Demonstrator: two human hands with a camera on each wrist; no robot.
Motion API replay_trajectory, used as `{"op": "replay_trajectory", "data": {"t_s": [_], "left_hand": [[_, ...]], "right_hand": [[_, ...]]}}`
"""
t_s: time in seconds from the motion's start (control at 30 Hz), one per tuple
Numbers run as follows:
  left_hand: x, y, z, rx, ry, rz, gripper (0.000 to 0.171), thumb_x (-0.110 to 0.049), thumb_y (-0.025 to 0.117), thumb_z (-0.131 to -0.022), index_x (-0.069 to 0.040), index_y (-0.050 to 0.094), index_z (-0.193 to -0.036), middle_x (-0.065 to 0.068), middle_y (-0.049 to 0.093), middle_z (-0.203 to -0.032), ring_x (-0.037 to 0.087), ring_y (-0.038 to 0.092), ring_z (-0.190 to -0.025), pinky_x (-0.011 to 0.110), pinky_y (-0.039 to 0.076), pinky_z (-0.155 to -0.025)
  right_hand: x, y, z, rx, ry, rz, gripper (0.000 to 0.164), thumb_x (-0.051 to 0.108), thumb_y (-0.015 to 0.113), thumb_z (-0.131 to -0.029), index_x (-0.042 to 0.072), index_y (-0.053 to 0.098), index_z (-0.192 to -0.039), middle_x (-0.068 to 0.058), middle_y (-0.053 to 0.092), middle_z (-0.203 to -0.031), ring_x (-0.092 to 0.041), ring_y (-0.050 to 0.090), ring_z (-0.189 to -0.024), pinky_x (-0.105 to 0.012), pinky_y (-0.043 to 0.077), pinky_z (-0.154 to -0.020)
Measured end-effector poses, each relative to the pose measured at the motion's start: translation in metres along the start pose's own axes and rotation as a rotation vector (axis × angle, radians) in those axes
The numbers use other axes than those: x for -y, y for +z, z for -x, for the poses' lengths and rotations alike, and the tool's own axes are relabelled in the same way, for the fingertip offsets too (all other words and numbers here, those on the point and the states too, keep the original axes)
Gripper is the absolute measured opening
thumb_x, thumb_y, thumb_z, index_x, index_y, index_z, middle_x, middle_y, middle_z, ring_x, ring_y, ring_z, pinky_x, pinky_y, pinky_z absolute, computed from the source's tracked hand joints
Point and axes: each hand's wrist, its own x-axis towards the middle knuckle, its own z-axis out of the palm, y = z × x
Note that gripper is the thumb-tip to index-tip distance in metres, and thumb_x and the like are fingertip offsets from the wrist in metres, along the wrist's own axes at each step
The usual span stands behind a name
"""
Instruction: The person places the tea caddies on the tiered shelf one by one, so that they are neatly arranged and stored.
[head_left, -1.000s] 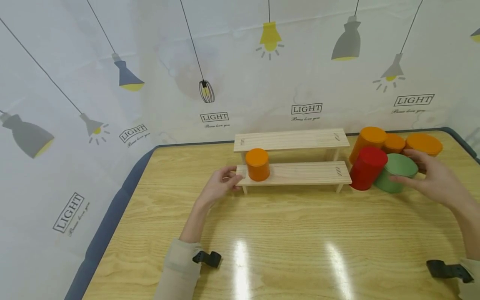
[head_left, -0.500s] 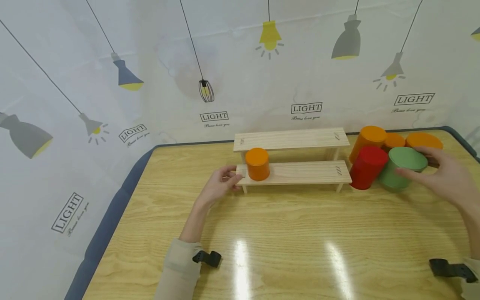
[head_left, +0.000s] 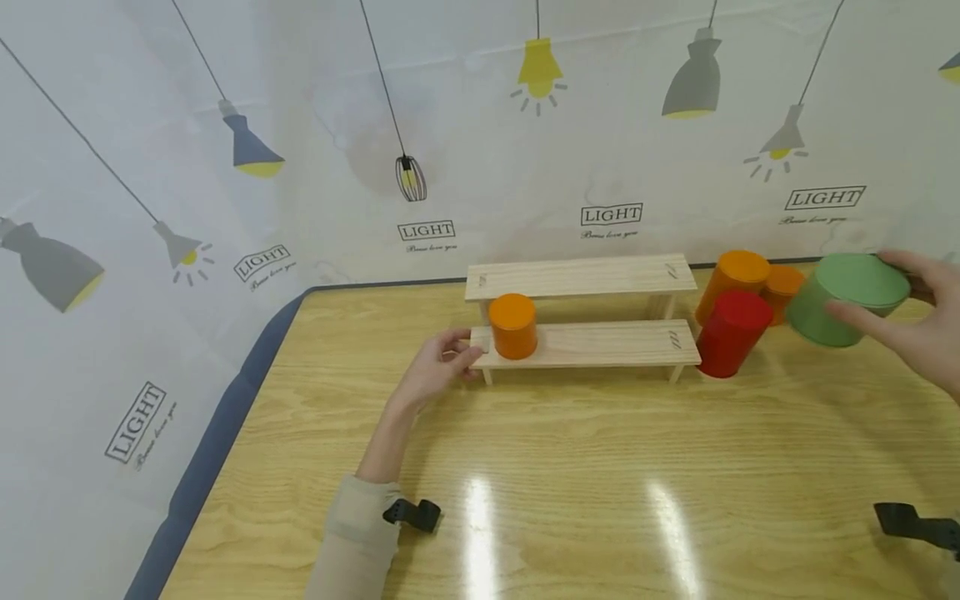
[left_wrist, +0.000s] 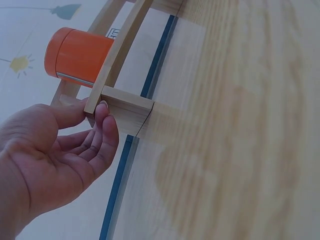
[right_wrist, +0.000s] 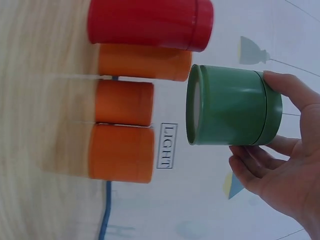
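A green lidded canister (head_left: pixel 846 302) is lifted off the table at the right. My right hand (head_left: pixel 926 312) grips it near the lid, thumb on one side and fingers on the other; the right wrist view shows its bottom rim clear of the tabletop. At the left end of a low two-step wooden rack (head_left: pixel 607 346), my left hand (head_left: pixel 435 368) pinches the lower board, thumb against the board and fingers curled below, as the left wrist view shows. Close beside that hand, a small orange canister (head_left: pixel 513 327) stands upright on the lower board.
Right of the rack stand a red canister (head_left: pixel 731 337), a tall orange canister (head_left: pixel 731 287) and a smaller orange one (head_left: pixel 782 287). A wider orange canister (right_wrist: pixel 122 152) shows in the right wrist view. A printed cloth wall (head_left: pixel 495 175) borders the table's back edge.
My right hand has raised the green canister from beside the red one, moving it up and to the right. The left hand has stayed at the rack's end.
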Motion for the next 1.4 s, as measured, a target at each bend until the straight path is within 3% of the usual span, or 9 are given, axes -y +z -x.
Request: {"op": "replay_trajectory", "data": {"t_s": [0.07, 0.2, 0.33, 0.5, 0.6, 0.77, 0.9, 1.23, 1.4], "left_hand": [[0.0, 0.0, 0.0, -0.001, -0.001, 0.003, 0.054, -0.016, 0.064, -0.102, 0.005, 0.042, -0.147, 0.017, 0.061, -0.109, 0.025, 0.066, -0.085, 0.038, 0.06, -0.085], [0.0, -0.001, -0.001, 0.001, -0.003, 0.008, 0.054, -0.016, 0.063, -0.102, 0.005, 0.043, -0.147, 0.017, 0.061, -0.11, 0.026, 0.066, -0.086, 0.04, 0.059, -0.086], [0.001, -0.001, -0.001, 0.007, -0.005, 0.019, 0.054, -0.016, 0.064, -0.102, 0.005, 0.043, -0.147, 0.018, 0.06, -0.11, 0.029, 0.066, -0.089, 0.043, 0.059, -0.089], [0.001, -0.001, -0.001, 0.004, 0.002, 0.015, 0.054, -0.016, 0.064, -0.101, 0.006, 0.043, -0.146, 0.018, 0.06, -0.109, 0.031, 0.066, -0.089, 0.045, 0.058, -0.089], [0.0, -0.001, 0.0, 0.001, 0.0, 0.01, 0.053, -0.016, 0.064, -0.102, 0.005, 0.043, -0.146, 0.017, 0.06, -0.108, 0.029, 0.066, -0.086, 0.042, 0.059, -0.087], [0.0, 0.0, 0.0, 0.003, -0.006, 0.017, 0.053, -0.015, 0.063, -0.102, 0.005, 0.043, -0.146, 0.017, 0.06, -0.108, 0.026, 0.066, -0.085, 0.039, 0.059, -0.085], [-0.001, 0.0, 0.0, 0.007, -0.006, 0.02, 0.053, -0.015, 0.063, -0.102, 0.006, 0.043, -0.146, 0.017, 0.06, -0.108, 0.026, 0.066, -0.086, 0.041, 0.059, -0.087], [-0.001, 0.0, -0.001, 0.016, -0.013, 0.04, 0.056, -0.013, 0.062, -0.102, 0.007, 0.039, -0.149, 0.017, 0.06, -0.11, 0.028, 0.065, -0.088, 0.052, 0.055, -0.094], [-0.002, -0.002, -0.002, 0.025, -0.027, 0.036, 0.055, -0.011, 0.06, -0.103, 0.008, 0.037, -0.149, 0.017, 0.06, -0.11, 0.039, 0.065, -0.094, 0.054, 0.054, -0.095]], "right_hand": [[0.006, -0.003, -0.001, -0.039, -0.017, -0.012, 0.071, 0.022, 0.073, -0.093, -0.004, 0.04, -0.151, -0.034, 0.048, -0.133, 0.022, 0.028, -0.097, -0.017, 0.026, -0.114], [0.019, -0.006, -0.001, -0.082, -0.032, -0.011, 0.069, 0.022, 0.073, -0.093, 0.003, 0.042, -0.153, -0.034, 0.047, -0.142, 0.023, 0.029, -0.104, -0.017, 0.026, -0.114], [0.032, -0.005, -0.001, -0.112, -0.055, -0.043, 0.068, 0.021, 0.074, -0.092, 0.008, 0.045, -0.152, -0.02, 0.049, -0.144, 0.02, 0.033, -0.111, -0.014, 0.026, -0.112], [0.051, 0.002, -0.001, -0.071, -0.083, -0.069, 0.068, 0.02, 0.076, -0.091, 0.007, 0.046, -0.151, -0.014, 0.048, -0.142, 0.006, 0.04, -0.12, -0.011, 0.024, -0.109], [0.063, 0.01, 0.001, -0.03, -0.101, -0.071, 0.07, 0.019, 0.08, -0.088, 0.01, 0.049, -0.15, -0.017, 0.048, -0.141, 0.002, 0.04, -0.118, -0.008, 0.027, -0.099], [0.08, 0.03, 0.001, 0.012, -0.176, -0.125, 0.069, 0.017, 0.087, -0.08, 0.012, 0.058, -0.142, -0.01, 0.054, -0.135, 0.008, 0.038, -0.107, -0.01, 0.032, -0.084], [0.092, 0.046, 0.001, 0.073, -0.195, -0.156, 0.071, 0.018, 0.09, -0.077, 0.012, 0.058, -0.141, -0.011, 0.055, -0.134, 0.003, 0.04, -0.106, -0.015, 0.031, -0.081], [0.114, 0.089, 0.009, 0.181, -0.295, -0.231, 0.071, 0.018, 0.09, -0.077, 0.007, 0.058, -0.14, -0.014, 0.059, -0.129, -0.026, 0.049, -0.107, -0.028, 0.039, -0.081], [0.124, 0.11, 0.011, 0.24, -0.283, -0.27, 0.072, 0.019, 0.09, -0.077, 0.004, 0.058, -0.139, -0.018, 0.057, -0.13, -0.033, 0.052, -0.111, -0.051, 0.046, -0.092]]}}
